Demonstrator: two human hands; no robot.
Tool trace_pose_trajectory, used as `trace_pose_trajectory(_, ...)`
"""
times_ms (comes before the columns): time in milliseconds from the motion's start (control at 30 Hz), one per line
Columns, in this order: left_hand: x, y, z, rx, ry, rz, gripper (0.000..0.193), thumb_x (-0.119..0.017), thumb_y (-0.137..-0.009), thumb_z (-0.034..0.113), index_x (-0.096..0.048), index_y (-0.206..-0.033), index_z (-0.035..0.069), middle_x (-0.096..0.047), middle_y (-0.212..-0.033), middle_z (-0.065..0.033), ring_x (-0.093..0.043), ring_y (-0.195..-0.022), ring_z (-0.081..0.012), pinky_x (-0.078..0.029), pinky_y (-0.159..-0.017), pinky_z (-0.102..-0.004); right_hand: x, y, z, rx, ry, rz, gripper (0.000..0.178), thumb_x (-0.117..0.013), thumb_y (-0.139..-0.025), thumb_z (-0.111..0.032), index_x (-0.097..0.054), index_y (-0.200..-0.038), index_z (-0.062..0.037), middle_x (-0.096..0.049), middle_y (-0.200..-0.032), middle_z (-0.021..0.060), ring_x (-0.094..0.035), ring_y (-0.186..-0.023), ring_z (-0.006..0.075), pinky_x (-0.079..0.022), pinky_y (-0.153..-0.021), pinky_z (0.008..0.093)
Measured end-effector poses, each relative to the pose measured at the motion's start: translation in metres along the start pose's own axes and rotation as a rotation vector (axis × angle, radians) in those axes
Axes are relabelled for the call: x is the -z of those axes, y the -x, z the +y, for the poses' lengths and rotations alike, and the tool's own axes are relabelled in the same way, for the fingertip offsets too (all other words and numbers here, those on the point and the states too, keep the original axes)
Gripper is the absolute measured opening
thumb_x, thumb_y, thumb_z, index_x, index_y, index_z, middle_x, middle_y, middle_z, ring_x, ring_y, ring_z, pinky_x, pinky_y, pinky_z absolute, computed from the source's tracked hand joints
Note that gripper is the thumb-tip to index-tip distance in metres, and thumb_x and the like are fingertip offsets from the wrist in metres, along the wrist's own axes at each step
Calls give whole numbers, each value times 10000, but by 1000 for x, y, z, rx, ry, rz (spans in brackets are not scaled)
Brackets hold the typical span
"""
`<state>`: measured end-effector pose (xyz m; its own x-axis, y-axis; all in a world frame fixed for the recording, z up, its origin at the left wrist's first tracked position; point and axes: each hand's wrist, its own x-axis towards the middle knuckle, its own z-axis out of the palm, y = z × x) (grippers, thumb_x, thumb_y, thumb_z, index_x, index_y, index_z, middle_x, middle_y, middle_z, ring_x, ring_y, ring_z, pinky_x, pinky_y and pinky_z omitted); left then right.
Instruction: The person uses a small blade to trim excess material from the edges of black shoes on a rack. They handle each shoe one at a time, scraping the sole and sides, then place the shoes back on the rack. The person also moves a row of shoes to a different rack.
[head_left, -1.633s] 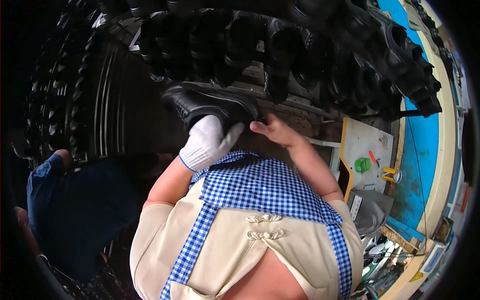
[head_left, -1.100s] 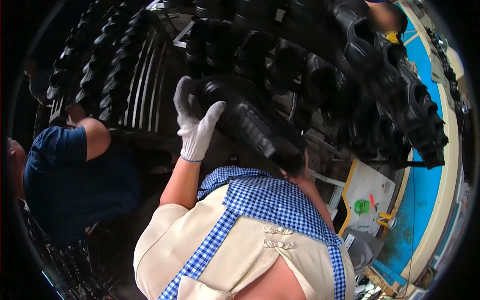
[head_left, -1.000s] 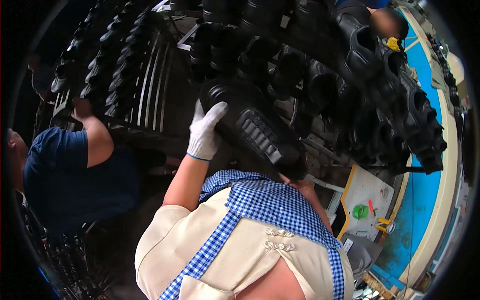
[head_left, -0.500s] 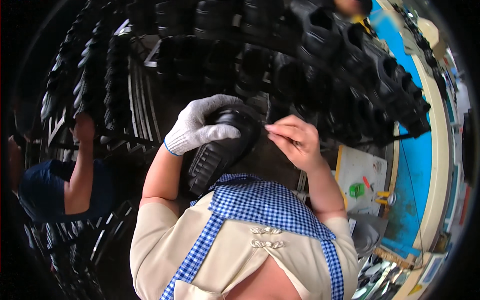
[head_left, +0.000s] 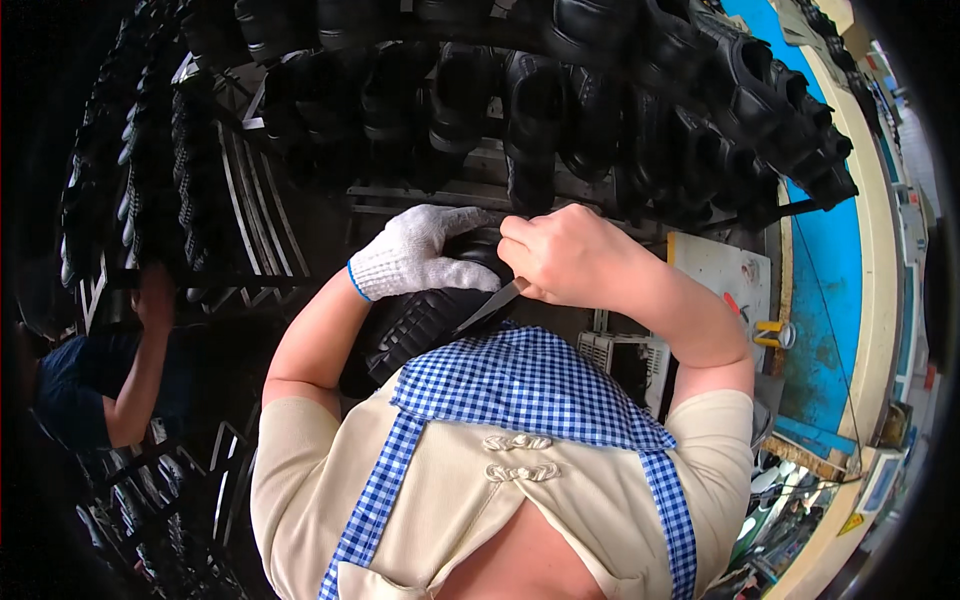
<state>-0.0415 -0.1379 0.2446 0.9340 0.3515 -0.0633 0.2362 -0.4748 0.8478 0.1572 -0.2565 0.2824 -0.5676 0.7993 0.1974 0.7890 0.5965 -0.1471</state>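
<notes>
A black shoe (head_left: 415,325) is held in front of my chest, its ribbed sole turned up. My left hand (head_left: 425,255), in a white knit glove with a blue cuff edge, grips it around the upper end. My bare right hand (head_left: 565,255) is closed at the same end of the shoe, its fingertips close to the gloved thumb. From under those fingers a thin grey pointed blade (head_left: 488,308) sticks out, slanting down to the left along the shoe's side. Its grip is hidden in the hand.
Rows of black shoes (head_left: 535,100) fill the racks ahead, with more racks (head_left: 250,190) at the left. Another person's arm (head_left: 145,370) is at the far left. At the right are a white board (head_left: 715,275), a yellow can (head_left: 770,333) and a blue surface (head_left: 825,300).
My right hand has moved left from beside the shoe onto its end, and the grey blade now shows. My left hand keeps hold of the shoe. The view has shifted.
</notes>
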Motion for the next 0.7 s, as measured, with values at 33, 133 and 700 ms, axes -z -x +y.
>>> trace_pose_trajectory(33, -1, 0, -5, 5, 50, -14, 768, -825, -694, 465, -588, -1268, 13, -674, -1127, -189, -650, -1069, -297, -497, -913, -345, -5, 1, 3, -25, -95, 37, 185, -710, -638, -60, -547, -725, -52, -547, -748, 65, -613, -601, 198, -492, -495, 312)
trace_pose_trajectory(133, -3, 0, -10, 11, 183, -37, 759, -837, -692, 432, -585, -1276, 18, -677, -1142, -168, -648, -1080, -262, -488, -931, -332, -24, 8, 14, -150, -439, 140, 92, -643, -714, -46, -552, -707, -44, -572, -726, 69, -591, -580, 176, -475, -503, 296)
trace_pose_trajectory(700, -14, -20, -91, 304, 662, 241, 623, -837, -722, 342, -621, -1193, -4, -674, -1092, -91, -625, -989, -167, -495, -912, -313, -181, 6, -33, -935, -1530, 276, 784, -793, -765, -443, -455, -1327, -15, -663, -1001, 90, -632, -705, 129, -505, -551, 233)
